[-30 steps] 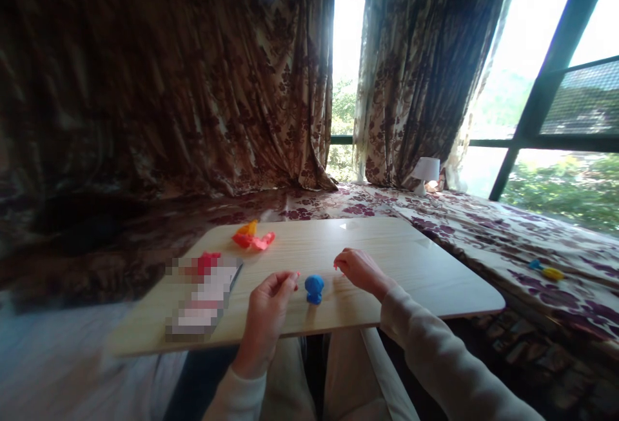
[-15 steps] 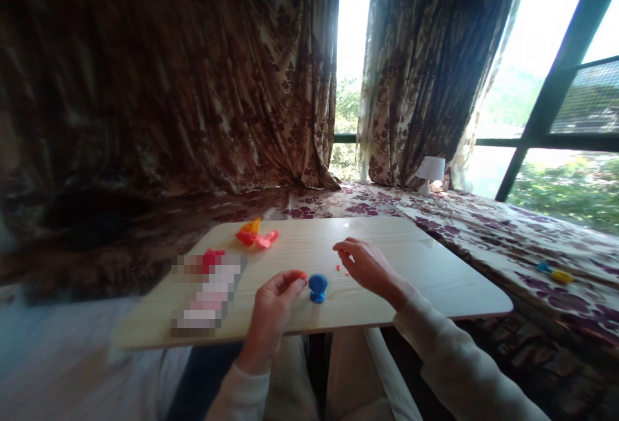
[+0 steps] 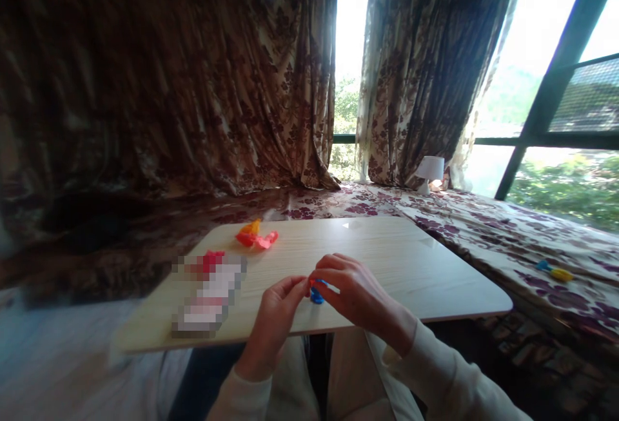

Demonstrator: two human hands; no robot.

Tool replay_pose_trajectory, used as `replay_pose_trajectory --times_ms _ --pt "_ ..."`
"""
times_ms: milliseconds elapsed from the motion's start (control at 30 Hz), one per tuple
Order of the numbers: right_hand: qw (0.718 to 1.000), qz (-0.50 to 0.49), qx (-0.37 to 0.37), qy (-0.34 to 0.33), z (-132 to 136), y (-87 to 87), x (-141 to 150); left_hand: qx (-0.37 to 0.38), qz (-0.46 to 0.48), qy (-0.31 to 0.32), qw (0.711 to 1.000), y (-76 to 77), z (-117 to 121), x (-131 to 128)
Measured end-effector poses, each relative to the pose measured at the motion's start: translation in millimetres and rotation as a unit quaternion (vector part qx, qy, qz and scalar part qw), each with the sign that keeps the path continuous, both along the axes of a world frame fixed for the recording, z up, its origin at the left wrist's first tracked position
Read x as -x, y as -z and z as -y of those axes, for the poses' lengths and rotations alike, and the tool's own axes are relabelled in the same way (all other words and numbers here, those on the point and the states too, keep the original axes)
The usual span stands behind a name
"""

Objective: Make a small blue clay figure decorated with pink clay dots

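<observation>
A small blue figure (image 3: 316, 296), apparently modelling clay, stands near the front edge of the table, partly covered by my fingers. My left hand (image 3: 278, 311) is closed in a pinch on its left. Between the fingertips of both hands, just over the figure, shows a small red-orange clay piece (image 3: 313, 282). My right hand (image 3: 353, 292) arches in from the right, thumb and fingers closed on that same piece. Whether the piece touches the blue figure I cannot tell.
Orange and red crumpled lumps (image 3: 257, 238) lie at the back left of the pale table (image 3: 411, 266). A blurred-out flat object (image 3: 207, 302) with a dark pink lump (image 3: 213, 260) is at the left. A white lamp (image 3: 430, 171) stands beyond.
My right hand has moved left and towards me, from beside the small red bits to my left fingertips. It now covers those bits and part of the blue figure.
</observation>
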State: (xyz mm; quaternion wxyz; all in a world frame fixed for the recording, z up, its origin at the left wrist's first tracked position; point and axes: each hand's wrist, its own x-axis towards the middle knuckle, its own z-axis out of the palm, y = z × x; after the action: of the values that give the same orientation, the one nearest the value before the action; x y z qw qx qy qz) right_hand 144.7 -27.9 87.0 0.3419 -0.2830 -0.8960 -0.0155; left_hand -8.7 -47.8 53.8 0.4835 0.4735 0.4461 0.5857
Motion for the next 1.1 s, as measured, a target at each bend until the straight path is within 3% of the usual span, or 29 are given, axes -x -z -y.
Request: replay_pose_trajectory --times_ms 233,400,533,600,700,733,833,1100 --pt "1.0 -0.029 -0.008 0.008 2 3.8 1 -0.014 -0.034 0.006 0.999 -1.1 1 0" --pt "0.988 -0.127 0.08 0.021 -2 13.1 6 -0.005 -0.031 0.022 0.999 -1.7 0 -3" --pt "0.976 -0.164 0.12 0.082 -24 21.3 -10 -0.006 -0.047 -0.022 0.999 0.4 -1 1" --pt "0.971 -0.125 0.147 0.14 -42 25.1 -31 -0.01 -0.045 -0.053 0.998 1.5 -1 5" --pt "0.948 0.055 0.161 0.269 -69 32.3 -66 -0.018 -0.019 -0.074 0.997 2.2 -2 7" --pt "0.942 0.078 0.165 0.281 -75 35.1 -75 -0.018 -0.009 -0.076 0.997 2.2 -2 7" --pt "0.935 0.111 0.17 0.29 -88 43.8 -90 -0.011 0.014 -0.077 0.997 1.7 -3 3" --pt "0.939 0.107 0.197 0.261 -94 53.8 -93 0.001 0.044 -0.076 0.996 0.8 -2 0"
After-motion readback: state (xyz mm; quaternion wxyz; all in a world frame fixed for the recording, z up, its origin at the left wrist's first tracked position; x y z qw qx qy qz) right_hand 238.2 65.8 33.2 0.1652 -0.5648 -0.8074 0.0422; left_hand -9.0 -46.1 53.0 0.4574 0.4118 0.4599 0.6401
